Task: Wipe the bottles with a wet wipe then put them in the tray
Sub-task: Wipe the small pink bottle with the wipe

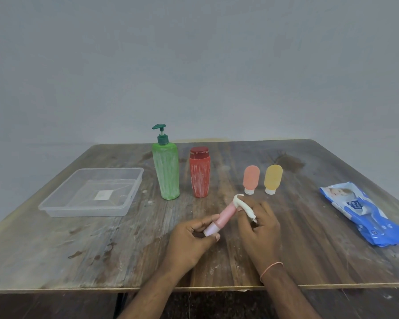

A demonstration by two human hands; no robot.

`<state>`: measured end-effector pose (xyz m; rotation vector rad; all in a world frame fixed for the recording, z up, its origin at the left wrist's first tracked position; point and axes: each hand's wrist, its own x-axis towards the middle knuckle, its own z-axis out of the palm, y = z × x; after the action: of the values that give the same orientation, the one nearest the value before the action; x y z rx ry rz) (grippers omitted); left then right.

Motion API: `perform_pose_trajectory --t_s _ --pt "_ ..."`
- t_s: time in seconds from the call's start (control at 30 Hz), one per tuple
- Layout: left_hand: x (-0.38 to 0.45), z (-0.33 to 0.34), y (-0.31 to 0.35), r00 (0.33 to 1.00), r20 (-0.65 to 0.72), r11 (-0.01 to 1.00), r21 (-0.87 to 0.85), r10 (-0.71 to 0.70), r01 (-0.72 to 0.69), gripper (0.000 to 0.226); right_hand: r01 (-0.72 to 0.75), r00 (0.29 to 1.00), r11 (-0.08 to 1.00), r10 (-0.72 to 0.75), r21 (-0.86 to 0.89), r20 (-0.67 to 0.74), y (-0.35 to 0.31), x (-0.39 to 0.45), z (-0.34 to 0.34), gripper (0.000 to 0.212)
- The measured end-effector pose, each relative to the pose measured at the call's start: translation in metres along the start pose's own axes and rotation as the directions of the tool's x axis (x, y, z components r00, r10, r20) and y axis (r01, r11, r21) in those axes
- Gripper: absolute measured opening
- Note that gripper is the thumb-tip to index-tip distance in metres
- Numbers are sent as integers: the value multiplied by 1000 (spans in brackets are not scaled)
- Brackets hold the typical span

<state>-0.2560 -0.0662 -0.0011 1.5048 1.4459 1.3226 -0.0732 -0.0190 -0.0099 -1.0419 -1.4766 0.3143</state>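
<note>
Head view, only one there is. Left hand [189, 240] pinches the cap end of a small pink bottle [221, 218], fingers & thumb curled round it, bottle tilted up toward the right, held just above the table [78, 254]. Right hand [260, 229] grips a white wet wipe [242, 204] bunched over the bottle's upper end, fingers curled on the wipe; thin orange band on that wrist.

Edges & room: both hands work near the front edge, centre-right. Clear plastic tray [134, 180] sits to the left, well apart from the hands, w/ open tabletop between; only a small pale label shows on its floor. Behind the hands a row stands upright: green pump bottle [166, 173], red bottle [199, 176] just beside it, then a gap, then a small orange tube [251, 178] and a yellow tube [273, 178] standing cap-down, close together. Green & red bottles are streaked w/ white smears. The wipe's tip comes near the orange tube's cap; can't tell if apart or touching. Blue wipes pack [364, 215] lies flat near the right edge, well apart from the right hand.

Surface: worn wood, dark stains, whitish smudges and crumbs, pale trim along the front edge. Room: plain grey wall behind; dark floor under the front edge.
</note>
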Motion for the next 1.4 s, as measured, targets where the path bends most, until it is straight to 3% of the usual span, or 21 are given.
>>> perform_pose_trajectory --t_s 0.23,0.37,0.5,0.63,0.8,0.9,1.07,1.17,1.27,1.4 --pt "-2 -1 0 996 -93 999 -37 9 -13 56 92 989 985 -73 -147 132 3 -4 1 37" --pt "-4 0 5 997 -69 996 -87 29 -35 54 251 922 956 -188 -151 337 -3 -11 7 34" --pt "-5 -1 4 997 -71 997 -73 13 -19 58 351 873 921 -256 -167 416 -5 -16 7 36" --pt "-6 0 7 996 -75 997 -43 56 -59 48 297 921 910 -193 -289 339 -5 -13 6 36" --pt "-7 1 3 991 -104 995 52 87 -82 58 55 987 912 13 -405 162 -1 -5 2 34" --pt "-6 1 0 987 -126 994 66 101 -93 52 141 969 922 -54 -362 240 -3 -8 3 35" --pt "-3 -1 1 990 -140 987 -164 -17 -6 50 348 872 930 -276 -116 403 -5 -16 6 37" --pt "0 -3 1 990 -123 973 -227 -66 36 48 380 884 907 -298 -181 361 -8 -13 4 42" --pt "1 -4 0 990 -116 973 -224 -80 52 45 239 956 924 -171 -297 237 -8 -7 0 53" --pt "2 -7 -2 994 -71 978 -198 -87 71 43 27 999 970 -16 -240 47 0 -4 0 65"
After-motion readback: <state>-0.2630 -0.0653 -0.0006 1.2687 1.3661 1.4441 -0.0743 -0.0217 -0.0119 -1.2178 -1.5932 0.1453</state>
